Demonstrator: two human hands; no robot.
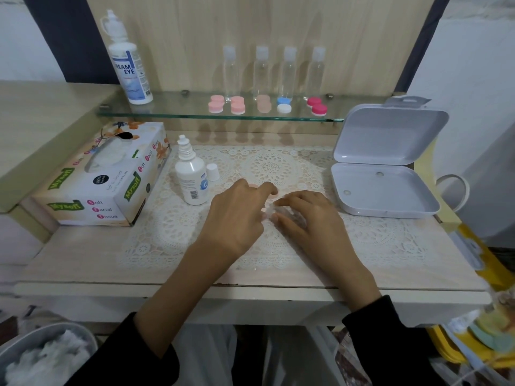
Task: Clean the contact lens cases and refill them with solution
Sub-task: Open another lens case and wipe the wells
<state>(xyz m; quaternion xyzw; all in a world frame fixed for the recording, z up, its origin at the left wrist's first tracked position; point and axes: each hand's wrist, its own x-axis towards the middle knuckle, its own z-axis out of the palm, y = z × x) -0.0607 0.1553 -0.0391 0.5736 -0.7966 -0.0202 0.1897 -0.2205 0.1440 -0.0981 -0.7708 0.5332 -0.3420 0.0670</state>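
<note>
On my feed, the big bottle [129, 62] on the glass shelf [181, 114] reads "REAM EYE" in blue, with any letter before that turned out of view. The tissue box [106, 179] carries "Mysoft" on green banners and "Soft Facial Tissue" on its end and top. A black badge on it may say "100%". The small bottle [192, 176] shows a barcode, but its print is too fine to read.

A pale wood-grain desk [83, 257] spread with a white lace mat [376, 240] stands under even, soft light, a glass shelf [195, 116] fixed above its rear edge against a light wooden back panel [195, 29], flanked by a dark strip [69, 37] at left and a white wall [473, 65] at right.
</note>
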